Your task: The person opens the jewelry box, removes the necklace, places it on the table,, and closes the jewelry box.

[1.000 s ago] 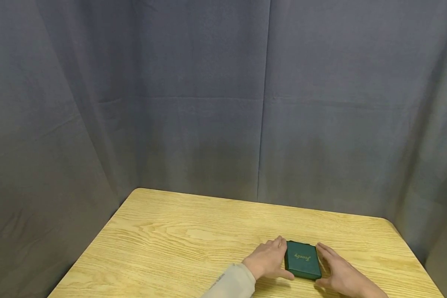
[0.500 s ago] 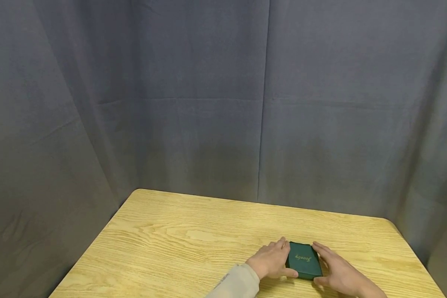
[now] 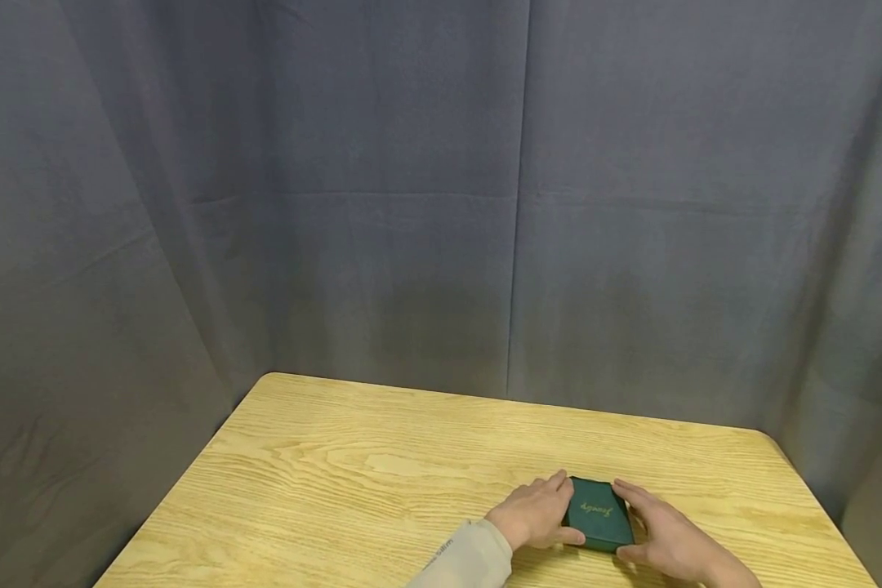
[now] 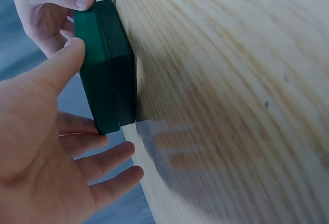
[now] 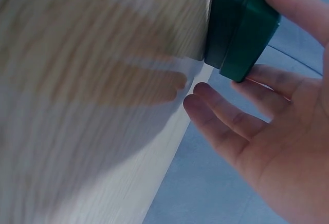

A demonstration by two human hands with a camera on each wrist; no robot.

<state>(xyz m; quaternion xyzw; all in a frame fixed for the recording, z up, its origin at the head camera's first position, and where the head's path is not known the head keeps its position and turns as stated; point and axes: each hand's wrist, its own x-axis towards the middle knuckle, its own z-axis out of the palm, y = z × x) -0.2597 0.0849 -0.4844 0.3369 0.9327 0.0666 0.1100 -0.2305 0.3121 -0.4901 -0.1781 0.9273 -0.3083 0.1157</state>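
A small dark green jewelry box (image 3: 597, 520) with gold script lettering on its top lies flat on the wooden table, at the lower right of the head view. My left hand (image 3: 535, 513) grips its left side, thumb at the near corner and index finger at the far one. On the opposite side, my right hand (image 3: 665, 531) holds it the same way. A seam between the lid (image 4: 92, 70) and the darker base (image 4: 122, 80) shows in the left wrist view. The outer fingers (image 5: 218, 121) of the right hand spread off the box in the right wrist view.
Pale wood grain covers the table (image 3: 353, 490), which has rounded far corners. Grey curtains (image 3: 397, 245) hang close behind it and along both sides. A light sleeve (image 3: 466, 559) covers the left forearm.
My left hand has moved slightly right and my right hand slightly left, both closing in on the box's sides. The box has barely shifted.
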